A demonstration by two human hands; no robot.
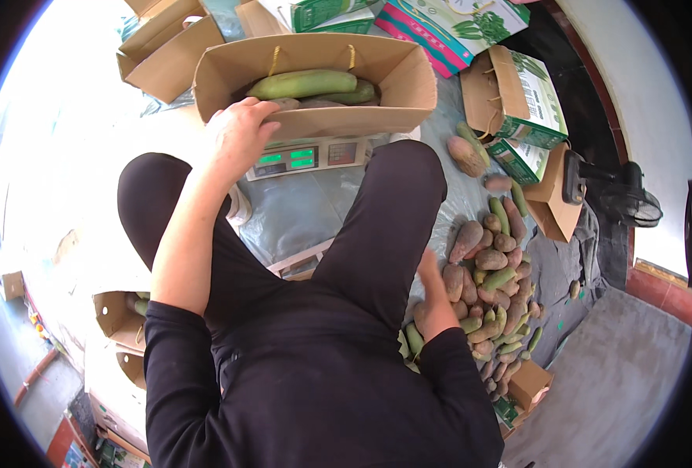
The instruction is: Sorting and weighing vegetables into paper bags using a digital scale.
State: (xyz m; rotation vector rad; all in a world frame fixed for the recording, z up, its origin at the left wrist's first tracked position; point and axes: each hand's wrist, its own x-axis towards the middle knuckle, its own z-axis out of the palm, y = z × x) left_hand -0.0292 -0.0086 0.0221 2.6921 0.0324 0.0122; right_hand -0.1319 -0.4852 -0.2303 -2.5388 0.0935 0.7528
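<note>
A tall brown cardboard box (346, 122) with yellow cord handles stands on a digital scale (338, 154) with a lit green display. Inside it lie a long pale-green gourd-like vegetable (303, 83) and darker green and brownish ones, partly covered by the near wall. My left hand (241, 132) is closed over the box's near rim at its left end, fingers inside and thumb outside. Beside my right thigh, my right hand (436, 296) is down at the left edge of a pile of brown and green oblong vegetables (490, 273); its fingers are smeared and partly hidden.
More cartons lie at the back: an open brown one (170, 54) on the left, a green-and-white one (529, 93) on the right. A black fan (627, 199) stands at the right wall. Open boxes (116, 312) stand at my left. Plastic sheeting (299, 210) covers the floor.
</note>
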